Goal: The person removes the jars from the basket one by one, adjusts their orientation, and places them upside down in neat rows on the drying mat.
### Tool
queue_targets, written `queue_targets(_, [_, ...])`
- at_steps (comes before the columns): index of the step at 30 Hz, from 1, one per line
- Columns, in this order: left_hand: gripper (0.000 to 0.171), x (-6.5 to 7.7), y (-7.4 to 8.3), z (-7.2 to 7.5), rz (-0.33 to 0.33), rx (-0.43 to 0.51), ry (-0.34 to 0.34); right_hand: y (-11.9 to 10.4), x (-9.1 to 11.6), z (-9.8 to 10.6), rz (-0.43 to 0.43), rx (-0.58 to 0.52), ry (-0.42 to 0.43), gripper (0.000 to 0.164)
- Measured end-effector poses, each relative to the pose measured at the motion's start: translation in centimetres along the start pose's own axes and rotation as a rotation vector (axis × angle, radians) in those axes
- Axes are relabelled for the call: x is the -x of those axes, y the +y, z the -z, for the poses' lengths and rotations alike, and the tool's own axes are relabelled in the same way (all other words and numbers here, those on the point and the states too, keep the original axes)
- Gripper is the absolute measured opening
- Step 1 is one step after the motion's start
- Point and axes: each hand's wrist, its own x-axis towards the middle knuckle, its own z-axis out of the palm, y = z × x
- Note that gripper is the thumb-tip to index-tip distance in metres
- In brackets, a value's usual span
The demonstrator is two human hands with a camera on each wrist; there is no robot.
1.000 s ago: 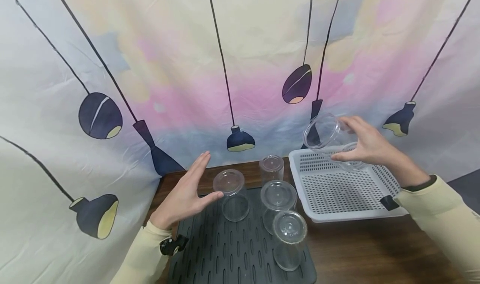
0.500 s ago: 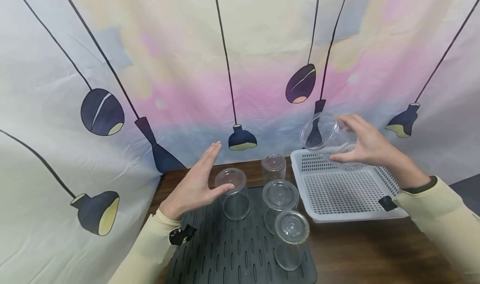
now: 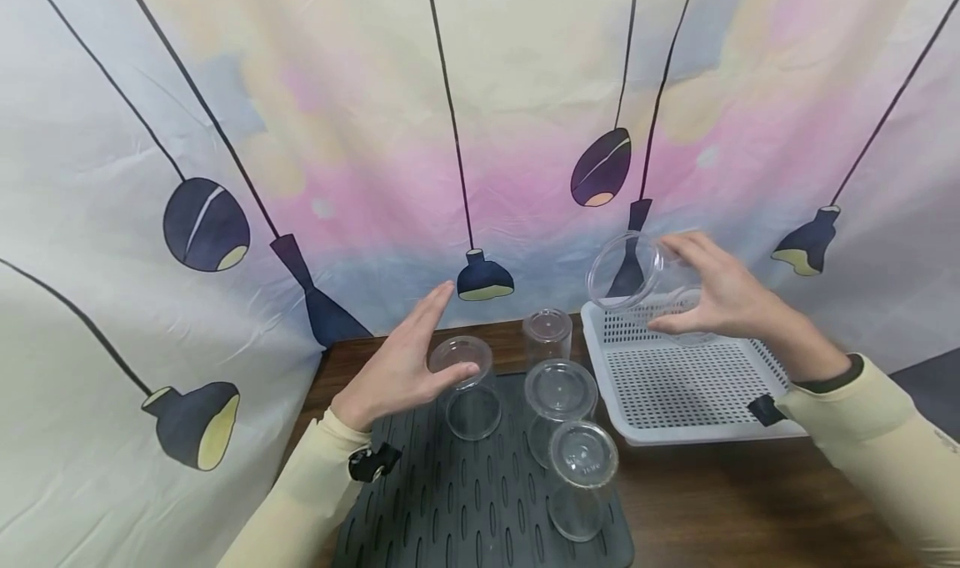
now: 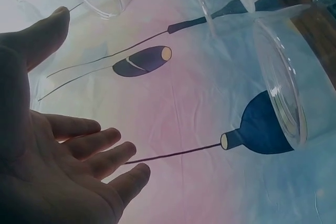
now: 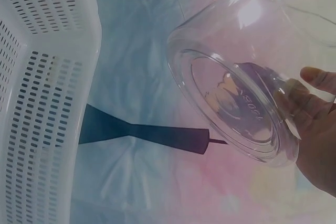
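My right hand (image 3: 723, 289) holds a clear cup (image 3: 652, 280) tilted in the air over the white basket (image 3: 630, 418), thumb and fingers on opposite sides. In the right wrist view, raised lettering shows on the round base of the held cup (image 5: 236, 103). My left hand (image 3: 401, 368) hovers with fingers extended and thumb apart, nothing in its grasp. Just beyond its thumb stands an upside-down clear cup (image 3: 474, 409) on the grey ribbed mat (image 3: 420, 501). The left wrist view shows the fingers of my left hand (image 4: 79, 166) loosely spread.
Two more clear cups, a wide one (image 3: 558, 393) and a narrower one (image 3: 581, 459), stand upside down along the mat's right side. A small clear cup (image 3: 547, 334) stands behind them. A printed cloth (image 3: 375, 134) hangs behind the wooden table (image 3: 720, 501).
My left hand has moved right and slightly up, closer to the nearest cup. My right hand has shifted a little left with the held cup. The standing cups stay in place.
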Motion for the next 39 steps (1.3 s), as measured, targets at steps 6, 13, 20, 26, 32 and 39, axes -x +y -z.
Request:
queue_targets(6, [0.097, -0.8, 0.3, 0.0, 0.0, 0.036, -0.013, -0.3, -0.1, -0.3, 0.029, 0.013, 0.018, 0.103])
queue_targets(13, [0.098, -1.3, 0.6, 0.0, -0.03, 0.044, -0.02, -0.7, -0.4, -0.6, 0.07, 0.02, 0.023, 0.103])
queue_targets(20, [0.097, -1.8, 1.0, 0.0, -0.035, 0.061, -0.03, -1.2, -0.6, -1.0, 0.107, 0.031, 0.032, 0.104])
queue_targets(26, [0.097, -2.0, 1.2, 0.0, -0.024, 0.083, -0.032, -1.4, -0.9, -1.2, 0.127, 0.045, 0.029, 0.104])
queue_targets(32, [0.097, -2.5, 1.3, 0.1, -0.031, 0.097, -0.035, -1.7, -1.1, -1.3, 0.152, 0.049, 0.036, 0.105])
queue_targets(39, [0.095, -2.8, 1.8, -0.2, -0.038, 0.107, -0.015, -2.1, -1.3, -1.8, 0.15, 0.063, 0.027, 0.106])
